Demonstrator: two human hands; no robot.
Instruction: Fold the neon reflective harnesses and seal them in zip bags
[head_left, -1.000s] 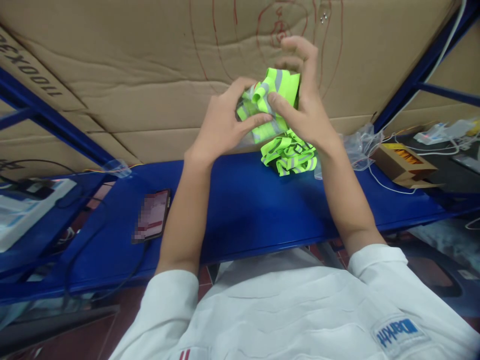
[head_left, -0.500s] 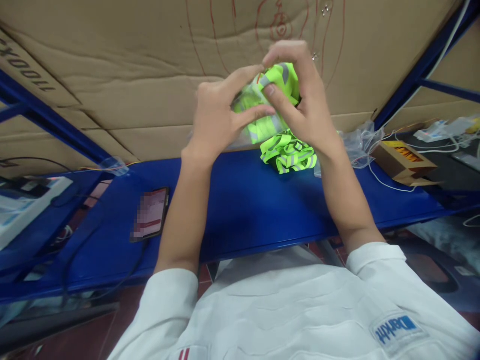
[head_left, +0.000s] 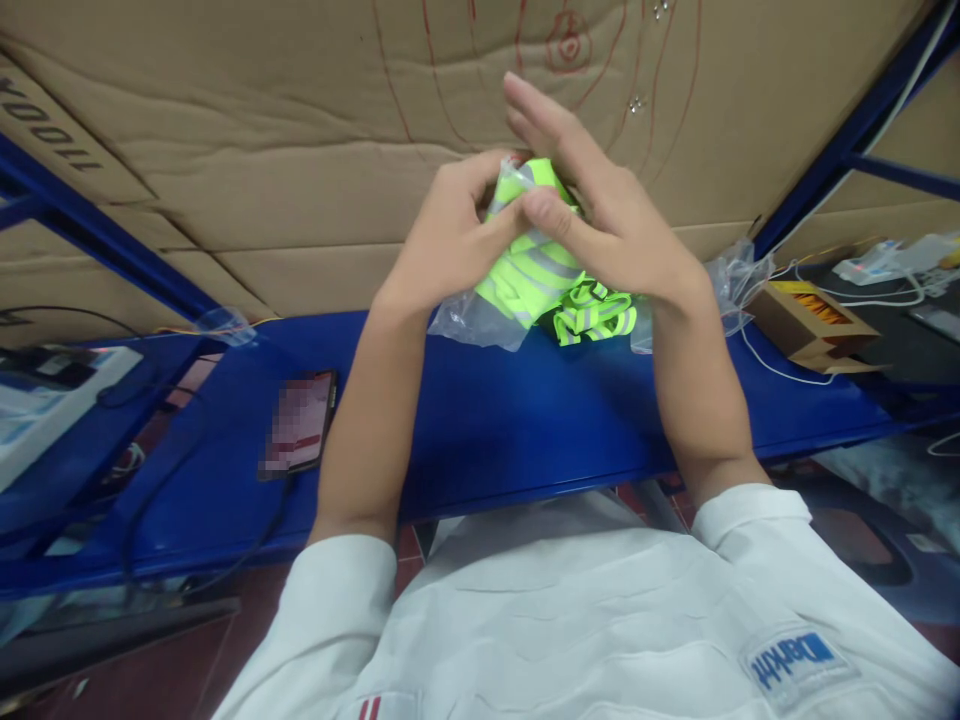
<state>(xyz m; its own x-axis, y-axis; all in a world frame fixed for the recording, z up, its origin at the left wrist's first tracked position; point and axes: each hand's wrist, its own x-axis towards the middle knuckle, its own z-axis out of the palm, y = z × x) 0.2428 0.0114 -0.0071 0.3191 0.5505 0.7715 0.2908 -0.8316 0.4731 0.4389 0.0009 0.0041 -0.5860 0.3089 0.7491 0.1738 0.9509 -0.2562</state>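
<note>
My left hand [head_left: 450, 235] and my right hand [head_left: 600, 215] meet above the blue shelf [head_left: 487, 420]. Between them is a folded neon-yellow reflective strap [head_left: 529, 270] that sits partly inside a clear plastic bag [head_left: 469, 320]. The left hand's fingers pinch the top of the bag and strap. My right thumb presses on the strap while the other right fingers stretch out over it. A second bundle of neon-yellow strap [head_left: 596, 315] lies on the shelf just below my right hand.
A phone [head_left: 296, 435] lies on the shelf at the left with a dark cable. Crumpled clear bags [head_left: 731, 275] and a small open cardboard box [head_left: 814, 325] sit at the right. Corrugated cardboard [head_left: 262, 150] backs the shelf. White cables run at far right.
Both hands have lowered slightly. The strap has gone further into the clear bag, which now hangs down to the shelf. My right fingers have stretched out from a curled grip.
</note>
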